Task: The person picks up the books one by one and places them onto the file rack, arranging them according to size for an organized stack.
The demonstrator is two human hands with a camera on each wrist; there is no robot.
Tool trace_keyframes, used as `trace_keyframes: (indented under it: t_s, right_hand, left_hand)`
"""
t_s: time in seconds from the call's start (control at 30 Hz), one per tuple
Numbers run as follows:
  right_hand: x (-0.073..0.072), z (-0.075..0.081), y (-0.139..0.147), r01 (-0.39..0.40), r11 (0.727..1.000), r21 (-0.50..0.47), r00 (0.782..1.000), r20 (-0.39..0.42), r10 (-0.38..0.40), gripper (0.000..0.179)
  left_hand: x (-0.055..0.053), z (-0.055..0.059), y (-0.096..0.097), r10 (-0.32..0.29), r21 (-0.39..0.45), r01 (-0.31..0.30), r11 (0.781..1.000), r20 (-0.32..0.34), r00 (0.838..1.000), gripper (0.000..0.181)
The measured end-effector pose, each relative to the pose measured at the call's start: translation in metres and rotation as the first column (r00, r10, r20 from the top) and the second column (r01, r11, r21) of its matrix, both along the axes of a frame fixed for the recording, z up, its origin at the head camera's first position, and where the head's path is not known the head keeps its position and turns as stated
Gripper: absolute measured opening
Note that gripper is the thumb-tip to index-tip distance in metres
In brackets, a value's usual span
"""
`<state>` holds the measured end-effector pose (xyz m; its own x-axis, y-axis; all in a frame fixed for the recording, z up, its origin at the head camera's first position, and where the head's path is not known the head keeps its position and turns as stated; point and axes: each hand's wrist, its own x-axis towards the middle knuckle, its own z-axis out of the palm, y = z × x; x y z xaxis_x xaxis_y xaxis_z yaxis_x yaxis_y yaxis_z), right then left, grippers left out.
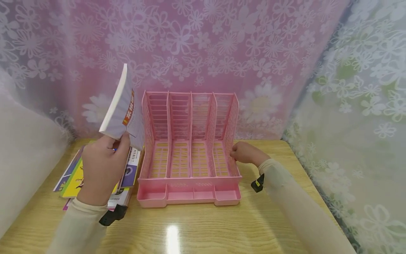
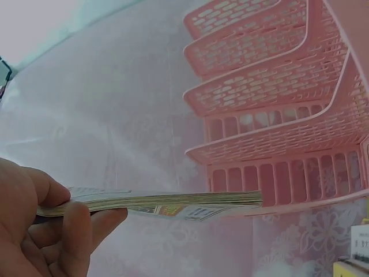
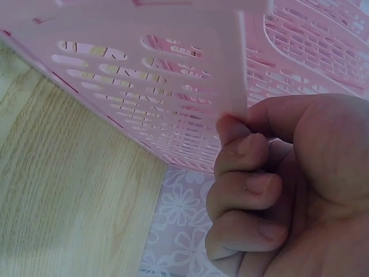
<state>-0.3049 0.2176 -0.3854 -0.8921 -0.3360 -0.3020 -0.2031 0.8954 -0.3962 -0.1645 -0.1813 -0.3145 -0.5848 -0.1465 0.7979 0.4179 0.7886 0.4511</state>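
A pink rack (image 1: 190, 182) with four upright compartments and small trays along its front stands on the wooden table. Left of it, my left hand (image 1: 101, 169) grips a white-covered book (image 1: 136, 121) with an orange label, raised and tilted above a pile of books. In the left wrist view, thumb and fingers pinch the edge of this book (image 2: 173, 201), its page edges facing the camera. My right hand (image 3: 288, 184) pinches the front edge of the rack's right side panel (image 3: 127, 75) between thumb and index finger, the other fingers curled. All the compartments hold nothing.
Several books and magazines (image 1: 71, 181) lie in a loose pile at the table's left, beside the rack. Behind the table hangs a pink flowered curtain (image 1: 190, 53), and a pale flowered one (image 1: 355, 141) runs down the right side. Wooden tabletop (image 1: 203, 225) shows in front.
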Motion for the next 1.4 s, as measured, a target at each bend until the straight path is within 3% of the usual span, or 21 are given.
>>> trace_keyframes:
  t_s: [0.23,0.37,0.5,0.63,0.73,0.93,1.2,1.4]
  right_hand:
    - [0.000,-0.002,-0.001,-0.029,1.000,0.002,1.000,-0.011,0.029,0.032]
    - [0.001,-0.001,-0.001,-0.033,0.999,0.002,0.999,-0.023,0.034,0.032]
    - [0.002,0.001,-0.001,-0.034,0.999,0.001,0.999,-0.032,0.034,0.033]
    - [0.004,0.002,-0.001,-0.036,0.999,-0.008,0.999,-0.027,0.036,0.035]
    - [0.004,0.002,-0.002,-0.031,0.999,-0.009,0.999,-0.024,0.031,0.036]
    - [0.004,0.003,-0.001,-0.026,1.000,-0.005,0.999,-0.019,0.026,0.034]
    - [0.004,0.004,-0.002,-0.009,1.000,0.007,1.000,-0.016,0.009,0.031]
    - [0.004,0.003,-0.003,-0.008,1.000,0.003,1.000,-0.020,0.008,0.028]
  left_hand:
    - [0.011,-0.003,0.007,0.012,0.013,-0.012,1.000,0.004,1.000,0.021]
    - [0.017,0.000,0.013,-0.041,0.041,0.041,0.998,-0.006,0.999,0.023]
    - [0.013,-0.004,0.018,-0.079,0.032,0.079,0.996,0.016,0.997,0.020]
    - [-0.001,-0.017,0.020,-0.086,0.043,0.082,0.996,0.119,0.989,0.024]
    - [-0.012,-0.030,0.021,-0.105,0.070,0.091,0.993,0.238,0.965,0.030]
    - [-0.027,-0.049,0.022,-0.118,0.110,0.078,0.991,0.426,0.897,0.034]
    - [-0.040,-0.055,0.031,-0.166,0.145,0.103,0.984,0.540,0.825,0.037]
    - [-0.046,-0.060,0.036,-0.142,0.106,0.097,0.990,0.599,0.788,0.038]
